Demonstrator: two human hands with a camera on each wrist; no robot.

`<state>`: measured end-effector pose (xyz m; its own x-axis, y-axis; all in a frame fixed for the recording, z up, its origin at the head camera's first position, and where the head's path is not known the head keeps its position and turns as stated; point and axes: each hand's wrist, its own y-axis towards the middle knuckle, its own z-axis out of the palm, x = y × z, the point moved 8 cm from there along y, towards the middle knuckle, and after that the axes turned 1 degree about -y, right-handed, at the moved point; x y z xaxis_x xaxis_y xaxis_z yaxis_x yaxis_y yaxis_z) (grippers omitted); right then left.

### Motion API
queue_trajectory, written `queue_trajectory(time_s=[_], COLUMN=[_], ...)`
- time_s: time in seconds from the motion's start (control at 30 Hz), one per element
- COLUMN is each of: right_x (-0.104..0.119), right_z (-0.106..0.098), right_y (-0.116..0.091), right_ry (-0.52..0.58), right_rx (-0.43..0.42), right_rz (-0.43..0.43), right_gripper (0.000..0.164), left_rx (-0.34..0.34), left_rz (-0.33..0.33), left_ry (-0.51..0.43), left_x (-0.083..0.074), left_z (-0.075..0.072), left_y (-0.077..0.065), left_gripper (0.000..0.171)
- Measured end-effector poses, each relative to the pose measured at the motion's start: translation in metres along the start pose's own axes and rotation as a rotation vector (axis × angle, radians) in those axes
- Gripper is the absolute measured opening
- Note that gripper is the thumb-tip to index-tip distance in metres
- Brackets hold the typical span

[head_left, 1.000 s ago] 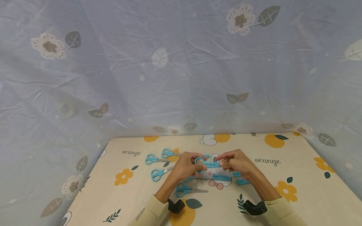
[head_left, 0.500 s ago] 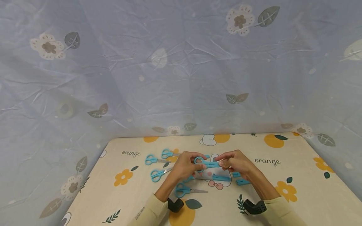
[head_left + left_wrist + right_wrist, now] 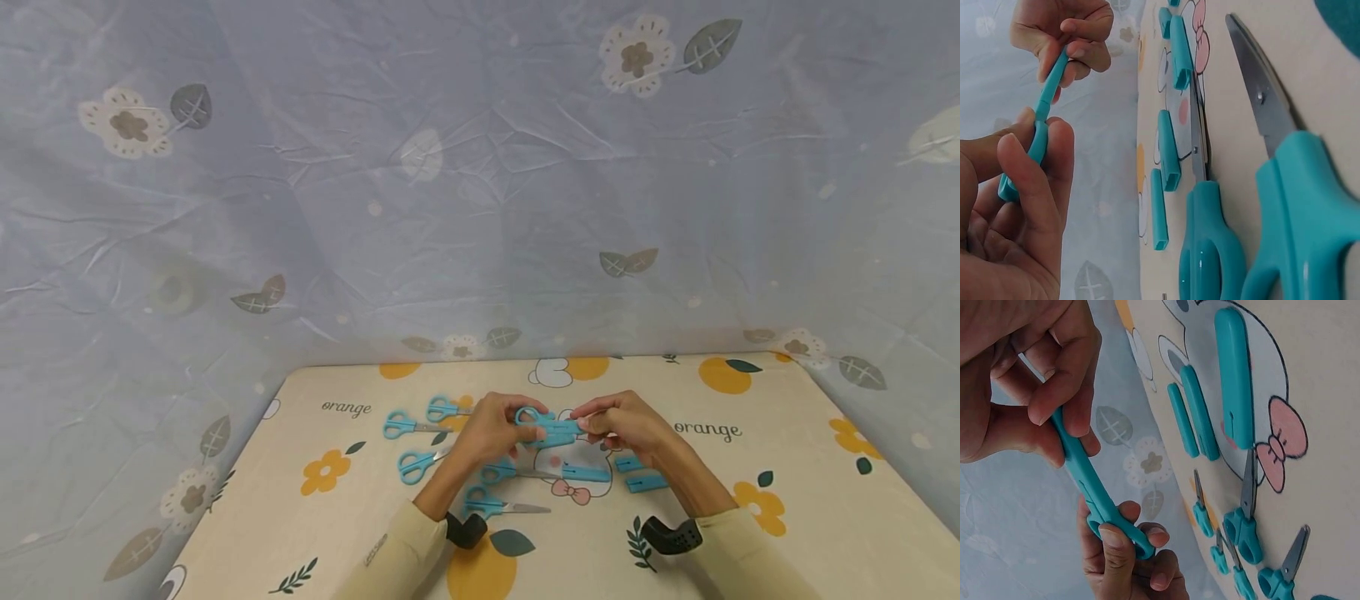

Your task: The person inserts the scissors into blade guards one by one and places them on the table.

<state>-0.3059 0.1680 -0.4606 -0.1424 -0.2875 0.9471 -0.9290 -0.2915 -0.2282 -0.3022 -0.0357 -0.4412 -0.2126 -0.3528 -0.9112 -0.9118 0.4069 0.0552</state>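
Between my two hands, above the table, is a pair of blue-handled scissors with a blue blade cover over its blades. My left hand grips the handle loops, thumb on one side and fingers on the other. With thumb and fingertips my right hand pinches the tip end of the cover. In the left wrist view the scissors and cover form one slanted line from hand to hand. Beneath lie uncapped scissors, their blade tip right at the end of a loose cover.
Several more open-bladed scissors lie on the left side of the table, such as scissors and scissors. Another pair of scissors lies in front. Loose blue covers rest below my right hand. The patterned tablecloth meets a hanging sheet behind.
Both hands have risen slightly with the capped scissors, so a loose cover lying below them now shows more. Their grips look the same.
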Motion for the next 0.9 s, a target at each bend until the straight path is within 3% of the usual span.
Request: queue_trajectory(time_s=[0.23,0.63,0.9], right_x=[-0.006,0.002,0.003], right_z=[-0.004,-0.008,-0.013], right_y=[0.009,0.019,0.026], right_ry=[0.018,0.016,-0.021], right_rx=[0.008,0.052,0.004], right_rz=[0.038,-0.02,-0.033], right_gripper=[0.037,0.043,0.037], left_rx=[0.028,0.076,-0.005], left_rz=[-0.053,-0.137,-0.157], left_ry=[-0.058,-0.165,-0.219], left_x=[0.012,0.021,0.025], left_z=[0.001,-0.005,-0.015], left_y=[0.009,0.021,0.024], left_gripper=[0.029,0.032,0.046])
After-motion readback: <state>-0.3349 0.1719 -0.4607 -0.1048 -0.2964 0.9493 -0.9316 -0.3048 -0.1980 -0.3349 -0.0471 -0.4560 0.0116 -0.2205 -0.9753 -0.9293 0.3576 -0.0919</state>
